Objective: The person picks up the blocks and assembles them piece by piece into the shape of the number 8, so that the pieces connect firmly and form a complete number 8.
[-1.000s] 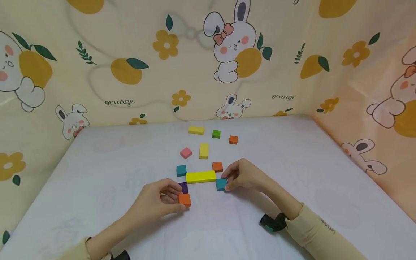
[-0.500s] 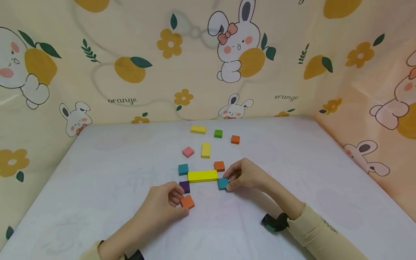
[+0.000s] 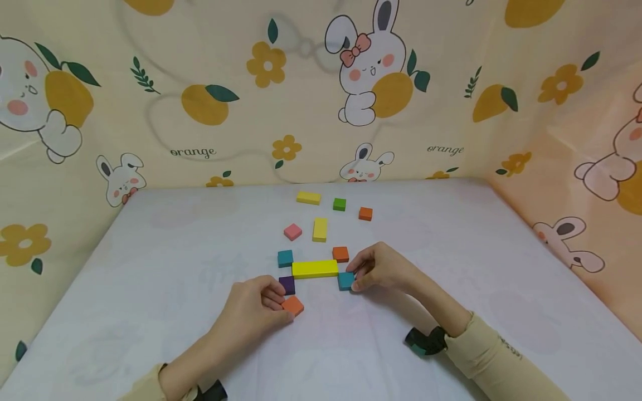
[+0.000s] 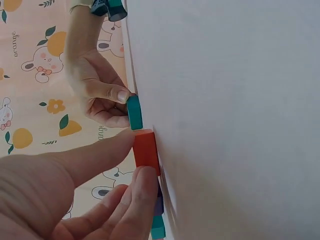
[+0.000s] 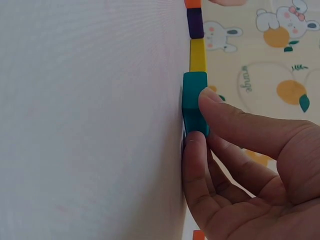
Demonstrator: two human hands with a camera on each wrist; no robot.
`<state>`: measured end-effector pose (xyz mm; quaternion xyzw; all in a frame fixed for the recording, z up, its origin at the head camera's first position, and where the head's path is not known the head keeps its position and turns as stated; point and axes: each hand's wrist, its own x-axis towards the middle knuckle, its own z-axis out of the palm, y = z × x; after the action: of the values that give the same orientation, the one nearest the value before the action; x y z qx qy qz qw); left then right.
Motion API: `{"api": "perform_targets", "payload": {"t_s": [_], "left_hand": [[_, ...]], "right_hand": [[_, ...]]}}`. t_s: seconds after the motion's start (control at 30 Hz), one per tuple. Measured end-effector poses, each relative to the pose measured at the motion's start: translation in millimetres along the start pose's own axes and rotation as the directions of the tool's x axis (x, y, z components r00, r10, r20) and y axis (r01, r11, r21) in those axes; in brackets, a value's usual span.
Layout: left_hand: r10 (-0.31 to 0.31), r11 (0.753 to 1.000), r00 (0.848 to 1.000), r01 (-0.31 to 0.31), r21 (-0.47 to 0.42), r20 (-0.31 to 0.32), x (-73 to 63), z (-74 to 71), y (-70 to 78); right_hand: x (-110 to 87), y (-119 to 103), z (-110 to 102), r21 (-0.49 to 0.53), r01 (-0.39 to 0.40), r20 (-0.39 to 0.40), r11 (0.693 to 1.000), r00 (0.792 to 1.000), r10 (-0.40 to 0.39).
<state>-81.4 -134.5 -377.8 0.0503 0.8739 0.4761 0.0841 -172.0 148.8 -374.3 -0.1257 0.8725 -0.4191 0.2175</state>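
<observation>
My left hand [image 3: 254,303] pinches an orange block [image 3: 293,306] between thumb and fingers, low on the white table; the block is turned at an angle. Just beyond it sits a purple block [image 3: 287,285], partly covered by the left fingers. A long yellow block [image 3: 315,269] lies crosswise in the middle, with a teal block [image 3: 285,258] at its far left corner and an orange-red block [image 3: 340,254] at its far right. At its near right corner my right hand [image 3: 383,268] pinches another teal block [image 3: 346,281], thumb on one face in the right wrist view [image 5: 194,102].
Farther back lie a pink block [image 3: 293,231], an upright-pointing yellow block [image 3: 320,229], another yellow block [image 3: 308,197], a green block [image 3: 339,204] and an orange block [image 3: 365,214]. Patterned cloth walls [image 3: 241,122] rise behind and beside the white table [image 3: 200,234].
The orange block in my left hand has turned from square to angled, and more of the purple block shows. My right hand stays at its teal block. The head view has shifted slightly.
</observation>
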Motion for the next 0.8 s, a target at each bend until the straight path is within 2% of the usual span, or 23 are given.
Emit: {"api": "perform_targets", "payload": {"t_s": [0.13, 0.33, 0.57, 0.8], "left_hand": [[0.000, 1.000, 1.000, 0.000, -0.015, -0.007, 0.1, -0.4, -1.1], [0.039, 0.999, 0.999, -0.040, -0.035, -0.012, 0.9, -1.1, -5.6], [0.045, 0.997, 0.999, -0.045, -0.070, -0.005, 0.4, -2.5, -8.0], [0.060, 0.996, 0.998, -0.061, -0.062, -0.016, 2.0, -2.3, -9.5]], "right_hand": [[0.0, -0.3, 0.3, 0.002, 0.003, 0.000, 1.000, 1.000, -0.003], [0.1, 0.0, -0.4, 0.005, -0.002, 0.001, 1.000, 1.000, 0.002], [-0.4, -0.5, 0.3, 0.008, 0.003, 0.004, 1.000, 1.000, -0.003], [-0.6, -1.6, -0.4, 0.006, -0.013, 0.001, 1.000, 1.000, 0.013]]}}
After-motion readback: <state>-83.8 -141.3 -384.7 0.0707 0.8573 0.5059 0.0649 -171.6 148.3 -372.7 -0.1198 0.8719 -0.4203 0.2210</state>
